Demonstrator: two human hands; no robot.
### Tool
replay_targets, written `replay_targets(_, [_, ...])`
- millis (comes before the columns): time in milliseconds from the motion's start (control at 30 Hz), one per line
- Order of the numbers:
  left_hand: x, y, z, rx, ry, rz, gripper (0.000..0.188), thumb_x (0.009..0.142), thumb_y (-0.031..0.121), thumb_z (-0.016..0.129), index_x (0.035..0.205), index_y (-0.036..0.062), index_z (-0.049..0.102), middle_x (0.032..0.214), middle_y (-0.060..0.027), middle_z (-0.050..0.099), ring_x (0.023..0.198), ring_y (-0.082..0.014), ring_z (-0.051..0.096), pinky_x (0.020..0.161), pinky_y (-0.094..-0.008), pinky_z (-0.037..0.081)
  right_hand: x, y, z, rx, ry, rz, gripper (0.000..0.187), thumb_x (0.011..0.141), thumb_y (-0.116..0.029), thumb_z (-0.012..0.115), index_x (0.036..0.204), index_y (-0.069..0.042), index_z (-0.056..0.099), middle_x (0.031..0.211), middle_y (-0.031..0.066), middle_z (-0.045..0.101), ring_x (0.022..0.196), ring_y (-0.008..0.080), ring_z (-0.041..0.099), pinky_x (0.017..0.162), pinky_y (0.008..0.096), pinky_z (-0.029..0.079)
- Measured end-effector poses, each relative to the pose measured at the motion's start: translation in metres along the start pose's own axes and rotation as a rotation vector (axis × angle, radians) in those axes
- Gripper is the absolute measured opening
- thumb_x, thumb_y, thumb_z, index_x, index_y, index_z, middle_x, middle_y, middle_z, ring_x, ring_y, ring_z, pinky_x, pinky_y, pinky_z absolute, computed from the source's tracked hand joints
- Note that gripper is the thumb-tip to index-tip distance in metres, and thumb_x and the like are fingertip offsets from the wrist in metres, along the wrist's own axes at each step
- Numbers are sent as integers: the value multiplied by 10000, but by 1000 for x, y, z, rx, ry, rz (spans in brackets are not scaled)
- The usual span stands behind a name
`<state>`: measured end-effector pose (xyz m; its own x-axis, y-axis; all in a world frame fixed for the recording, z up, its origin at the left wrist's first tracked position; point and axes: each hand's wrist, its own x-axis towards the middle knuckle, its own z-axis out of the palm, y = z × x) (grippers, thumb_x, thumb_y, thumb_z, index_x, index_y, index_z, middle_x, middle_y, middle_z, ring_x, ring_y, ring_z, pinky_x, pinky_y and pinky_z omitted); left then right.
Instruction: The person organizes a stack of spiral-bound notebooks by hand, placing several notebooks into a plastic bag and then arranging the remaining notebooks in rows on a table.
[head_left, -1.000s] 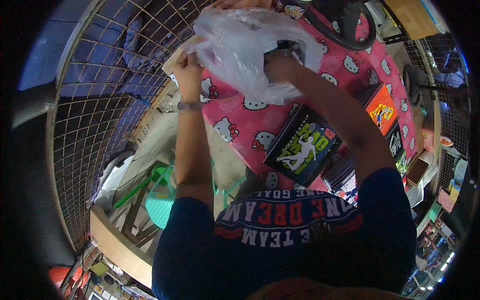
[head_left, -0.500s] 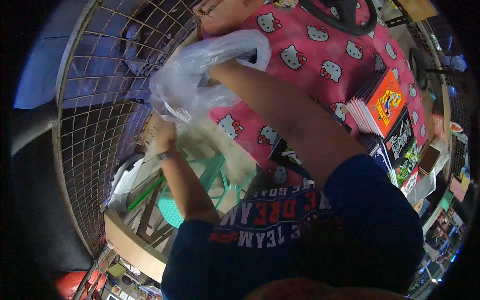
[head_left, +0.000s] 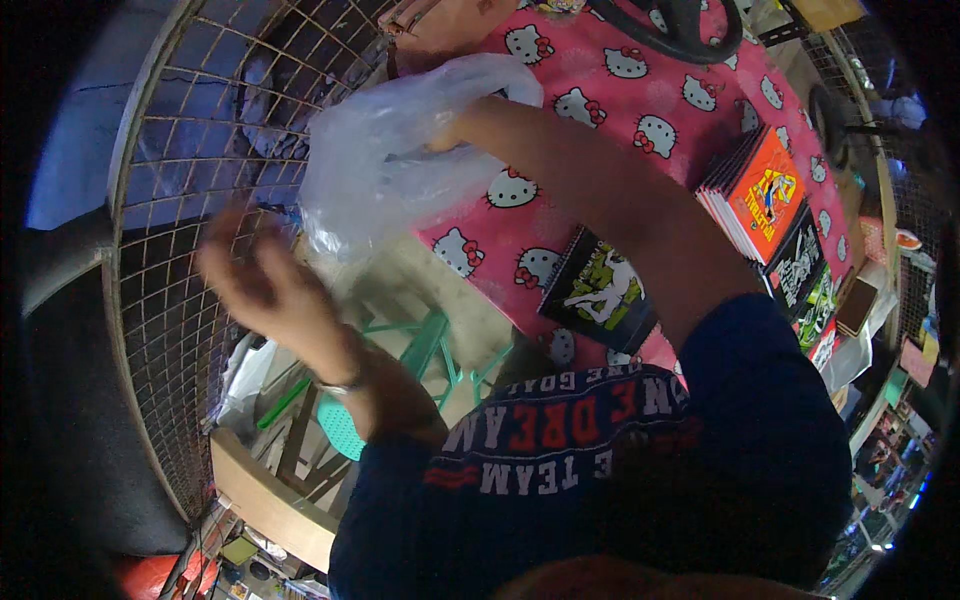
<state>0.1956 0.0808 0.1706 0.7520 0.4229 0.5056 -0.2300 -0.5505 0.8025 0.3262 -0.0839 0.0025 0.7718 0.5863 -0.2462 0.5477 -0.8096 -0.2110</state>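
My right hand (head_left: 440, 135) is closed on a thin clear plastic bag (head_left: 385, 165), mostly buried inside its crumpled film, so I can't make out the fingers themselves, only that they bunch the plastic near its top. The bag hangs off the left edge of the counter (head_left: 600, 110), which wears a pink cloth printed with white cartoon cats. My left hand (head_left: 265, 285) is blurred, fingers spread and holding nothing, just below the bag and in front of the wire grid panel (head_left: 170, 200). A dark spiral notebook (head_left: 598, 292) lies on the counter close to my right forearm, with a stack of orange-covered notebooks (head_left: 755, 195) farther right. Below the counter edge I see a green plastic stool (head_left: 400, 370)
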Motion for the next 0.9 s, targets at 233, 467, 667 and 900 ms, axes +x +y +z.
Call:
replay_targets(233, [-3, -125, 122, 542, -1036, 268, 181, 770, 83, 500, 871, 76, 650, 868, -162, 649, 759, -339, 627, 690, -386, 497, -8, 26, -60, -21, -144, -102, 246, 737, -205, 581, 945, -164, 706, 934, 105, 669, 884, 281, 624, 762, 411, 484])
replay_targets(467, [71, -151, 145, 1066, -1392, 382, 511, 751, 417, 607, 1197, 166, 596, 1227, -124, 562, 1265, -262, 402, 1047, -574, 238, -39, 35, -45, -227, -255, 92, 237, 701, -179, 636, 921, -198, 723, 1018, 84, 667, 948, 300, 620, 801, 459, 478])
replay_targets(667, [49, -133, 124, 1162, -1284, 326, 510, 741, 423, 627, 1187, 178, 601, 1214, -126, 570, 1279, -256, 389, 997, -638, 277, -50, 27, -67, -385, -223, -47, 313, 722, -172, 667, 1034, -180, 695, 1066, 64, 653, 993, 275, 606, 854, 426, 461])
replay_targets(900, [32, -117, 124, 807, -1350, 224, 377, 797, 255, 590, 1155, 141, 610, 1285, -142, 509, 1205, -352, 453, 996, -490, 378, -76, 95, -104, 1107, 427, 45, 353, 750, -218, 685, 1087, -122, 634, 1049, 73, 632, 1006, 231, 593, 838, 395, 478])
